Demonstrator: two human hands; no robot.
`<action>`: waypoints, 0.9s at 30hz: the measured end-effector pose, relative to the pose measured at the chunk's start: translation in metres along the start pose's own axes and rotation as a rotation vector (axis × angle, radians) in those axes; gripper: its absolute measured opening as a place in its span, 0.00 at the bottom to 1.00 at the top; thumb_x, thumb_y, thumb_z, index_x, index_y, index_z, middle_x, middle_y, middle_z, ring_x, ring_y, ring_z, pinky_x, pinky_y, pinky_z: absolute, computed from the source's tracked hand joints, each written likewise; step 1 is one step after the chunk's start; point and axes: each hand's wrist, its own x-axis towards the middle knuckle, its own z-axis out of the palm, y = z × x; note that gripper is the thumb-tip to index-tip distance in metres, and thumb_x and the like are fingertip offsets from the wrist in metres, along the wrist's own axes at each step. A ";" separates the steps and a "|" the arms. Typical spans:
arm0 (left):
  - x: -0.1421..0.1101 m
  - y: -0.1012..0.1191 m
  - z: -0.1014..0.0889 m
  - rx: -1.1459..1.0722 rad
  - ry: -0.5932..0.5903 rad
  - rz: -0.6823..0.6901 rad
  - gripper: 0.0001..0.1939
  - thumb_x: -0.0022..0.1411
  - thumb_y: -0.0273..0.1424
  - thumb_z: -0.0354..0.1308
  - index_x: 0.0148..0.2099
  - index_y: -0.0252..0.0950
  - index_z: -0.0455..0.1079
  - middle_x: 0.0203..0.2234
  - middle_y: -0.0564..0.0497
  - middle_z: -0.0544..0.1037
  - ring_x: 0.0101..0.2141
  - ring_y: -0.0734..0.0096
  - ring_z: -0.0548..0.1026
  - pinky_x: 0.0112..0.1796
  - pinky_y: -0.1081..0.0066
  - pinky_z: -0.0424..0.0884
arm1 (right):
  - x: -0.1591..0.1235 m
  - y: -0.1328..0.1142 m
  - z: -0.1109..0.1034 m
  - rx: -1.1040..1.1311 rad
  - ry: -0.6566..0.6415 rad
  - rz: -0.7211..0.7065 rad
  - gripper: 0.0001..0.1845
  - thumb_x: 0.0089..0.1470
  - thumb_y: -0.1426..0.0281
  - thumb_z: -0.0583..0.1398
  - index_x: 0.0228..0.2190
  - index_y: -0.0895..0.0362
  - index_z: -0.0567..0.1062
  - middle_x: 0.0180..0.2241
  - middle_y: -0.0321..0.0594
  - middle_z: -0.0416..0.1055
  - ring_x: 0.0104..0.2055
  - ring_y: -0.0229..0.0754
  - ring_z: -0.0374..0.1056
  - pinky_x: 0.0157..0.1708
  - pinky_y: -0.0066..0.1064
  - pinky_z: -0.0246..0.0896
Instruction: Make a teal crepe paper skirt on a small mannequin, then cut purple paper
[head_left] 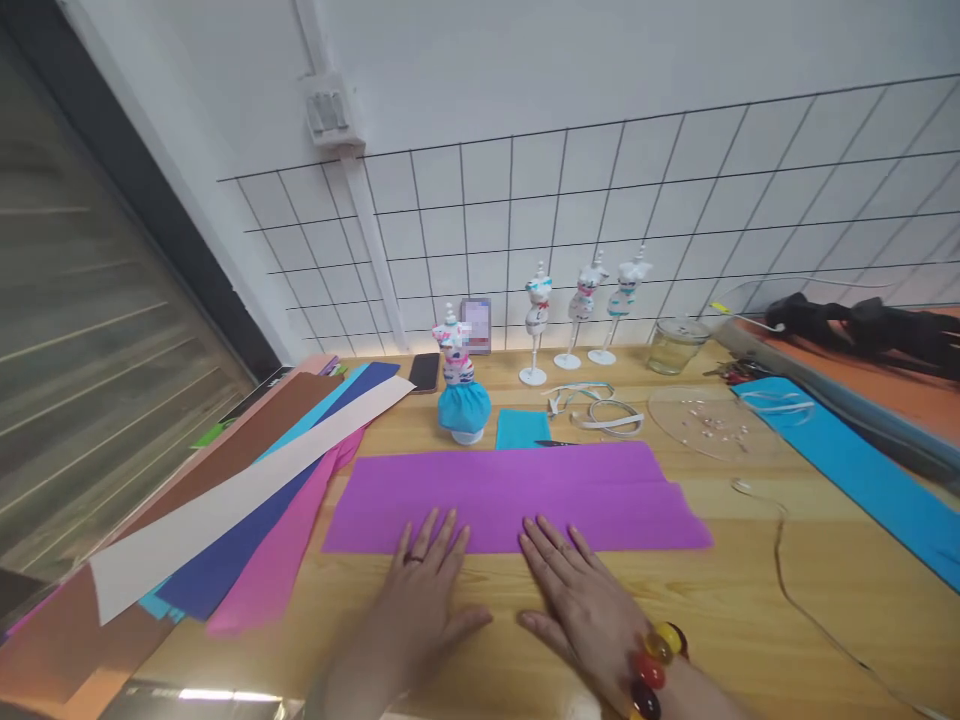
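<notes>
A wide purple sheet point(495, 495), which looks like crepe paper, lies flat on the wooden table point(480, 680). My left hand point(424, 590) rests palm down with its fingertips on the sheet's near edge, fingers spread, a ring on one finger. Mirroring it, my right hand point(577, 595) lies flat with its fingertips on the same edge, a beaded bracelet point(656, 660) round the wrist. Behind the sheet stands a small dress-form mannequin point(454, 350) wearing a puffy blue skirt point(464, 408). A blue square point(523, 429) and dark-bladed scissors point(555, 443) touch the sheet's far edge.
Coloured paper strips point(255, 490) fan out at left. Several mannequins stand at the back, including a bare one point(537, 320). A phone point(425, 372), ribbons point(600, 410), a glass jar point(676, 345), a clear plate point(712, 425) of small beads and a blue strip point(855, 470) are around.
</notes>
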 end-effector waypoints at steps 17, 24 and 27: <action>0.005 -0.005 0.012 0.052 -0.018 -0.009 0.33 0.58 0.50 0.39 0.61 0.40 0.44 0.59 0.48 0.49 0.58 0.52 0.50 0.53 0.50 0.52 | -0.092 0.105 -0.020 -0.101 -0.097 0.502 0.39 0.53 0.48 0.43 0.57 0.62 0.55 0.59 0.47 0.47 0.61 0.52 0.43 0.55 0.52 0.44; 0.001 -0.021 0.030 0.083 0.086 0.053 0.33 0.57 0.49 0.43 0.62 0.44 0.44 0.59 0.49 0.54 0.58 0.54 0.53 0.52 0.55 0.55 | -0.098 0.095 -0.027 -0.088 -0.069 0.498 0.37 0.52 0.48 0.45 0.55 0.59 0.60 0.58 0.46 0.51 0.60 0.55 0.44 0.55 0.53 0.46; -0.003 -0.022 0.030 0.075 0.075 0.062 0.33 0.57 0.49 0.44 0.62 0.45 0.43 0.59 0.50 0.53 0.58 0.54 0.53 0.52 0.56 0.54 | -0.104 0.098 -0.033 -0.071 -0.062 0.465 0.34 0.54 0.50 0.45 0.54 0.57 0.61 0.58 0.44 0.52 0.60 0.54 0.44 0.55 0.52 0.46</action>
